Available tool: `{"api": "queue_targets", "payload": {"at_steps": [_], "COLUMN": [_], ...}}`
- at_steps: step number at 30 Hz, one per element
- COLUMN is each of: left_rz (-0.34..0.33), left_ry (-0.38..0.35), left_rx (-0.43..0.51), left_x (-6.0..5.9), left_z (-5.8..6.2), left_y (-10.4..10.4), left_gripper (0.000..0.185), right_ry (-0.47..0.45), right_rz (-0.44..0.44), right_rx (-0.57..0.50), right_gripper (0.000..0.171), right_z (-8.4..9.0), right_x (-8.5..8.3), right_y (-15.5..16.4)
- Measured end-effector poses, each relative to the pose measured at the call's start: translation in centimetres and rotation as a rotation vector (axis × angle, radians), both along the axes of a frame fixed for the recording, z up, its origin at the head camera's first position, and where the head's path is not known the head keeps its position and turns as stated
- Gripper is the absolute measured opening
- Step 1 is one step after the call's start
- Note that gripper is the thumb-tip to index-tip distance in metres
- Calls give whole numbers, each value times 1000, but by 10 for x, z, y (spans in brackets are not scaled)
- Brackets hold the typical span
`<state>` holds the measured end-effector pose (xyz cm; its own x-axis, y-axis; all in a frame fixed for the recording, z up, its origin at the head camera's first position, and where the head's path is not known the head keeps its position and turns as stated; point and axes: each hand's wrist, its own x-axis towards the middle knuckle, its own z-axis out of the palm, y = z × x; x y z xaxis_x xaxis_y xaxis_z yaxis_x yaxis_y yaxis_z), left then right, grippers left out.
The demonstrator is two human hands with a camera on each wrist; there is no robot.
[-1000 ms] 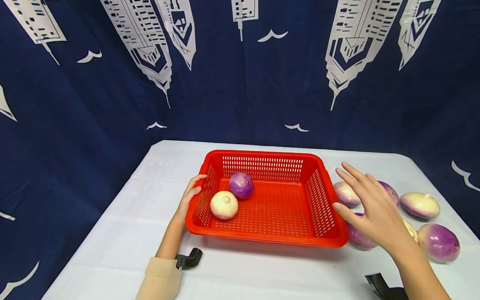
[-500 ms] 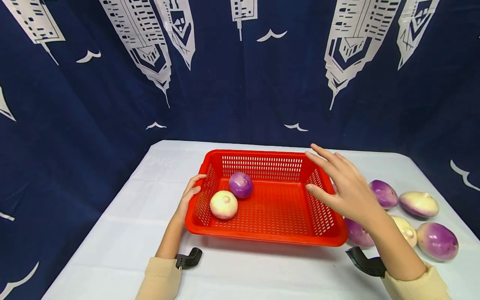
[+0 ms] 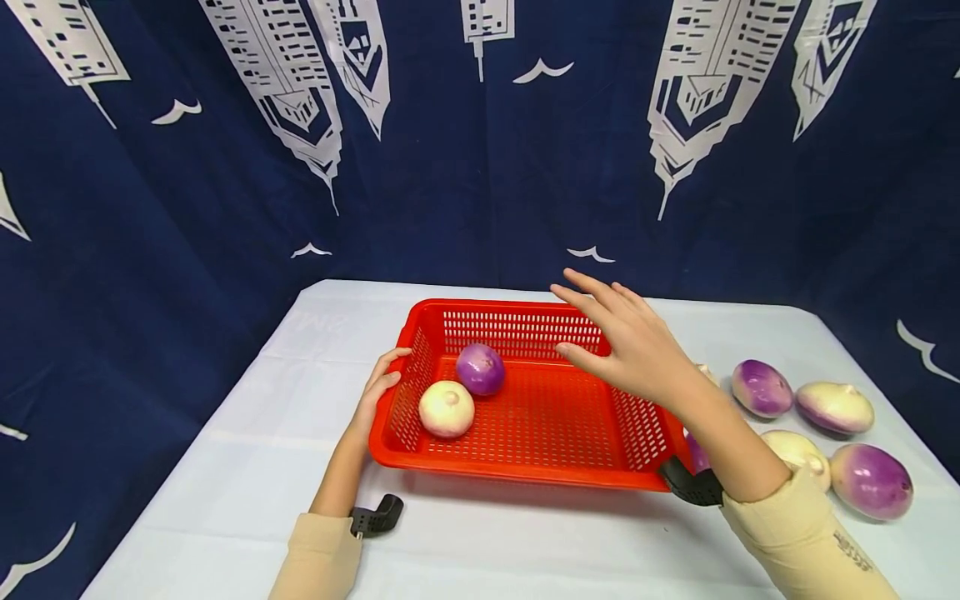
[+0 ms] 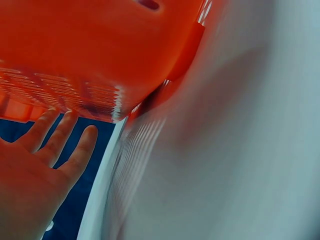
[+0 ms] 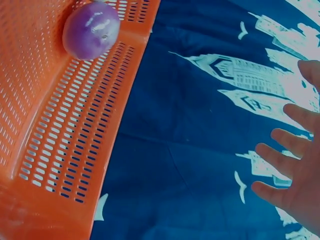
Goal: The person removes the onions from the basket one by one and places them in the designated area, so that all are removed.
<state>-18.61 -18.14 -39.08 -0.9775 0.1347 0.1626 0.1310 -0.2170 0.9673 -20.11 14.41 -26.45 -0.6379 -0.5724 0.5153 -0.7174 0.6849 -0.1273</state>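
Note:
A red plastic basket [image 3: 525, 477] sits mid-table with a purple turnip [image 3: 480, 369] and a cream turnip [image 3: 446, 409] in its left half. My left hand [image 3: 378, 390] rests with relaxed fingers against the basket's left rim; in the left wrist view the left hand [image 4: 35, 170] shows straight fingers beside the basket [image 4: 75, 50]. My right hand [image 3: 626, 342] hovers with spread fingers over the basket's right back part and holds nothing. The right wrist view shows the right hand [image 5: 295, 180], the basket wall [image 5: 75, 140] and the purple turnip [image 5: 91, 30].
Several turnips lie on the white table [image 3: 525, 550] right of the basket: a purple one [image 3: 761, 388], a cream one [image 3: 835, 407], another purple one [image 3: 872, 481] and a pale one [image 3: 801, 454]. A dark blue printed curtain [image 3: 480, 167] hangs behind.
My right hand has swung left, from above the turnips on the table to above the basket, still holding nothing. The left hand and the basket have not moved.

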Motion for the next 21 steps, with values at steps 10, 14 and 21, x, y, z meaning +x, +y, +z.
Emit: {"api": "queue_targets", "payload": {"at_steps": [10, 14, 21], "left_rz": [5, -6, -4], "left_ry": [-7, 4, -5], "left_rx": [-7, 2, -10], "left_x": [-1, -1, -1], "left_z": [2, 0, -1], "left_y": [1, 0, -1], "left_gripper": [38, 39, 39], "right_ry": [-59, -99, -153], "right_rz": [35, 36, 26], "right_rx": [91, 133, 220], "right_gripper": [61, 62, 63], "right_z": [-5, -15, -33], "right_x": [-27, -36, -51], "right_y": [-30, -39, -57]}}
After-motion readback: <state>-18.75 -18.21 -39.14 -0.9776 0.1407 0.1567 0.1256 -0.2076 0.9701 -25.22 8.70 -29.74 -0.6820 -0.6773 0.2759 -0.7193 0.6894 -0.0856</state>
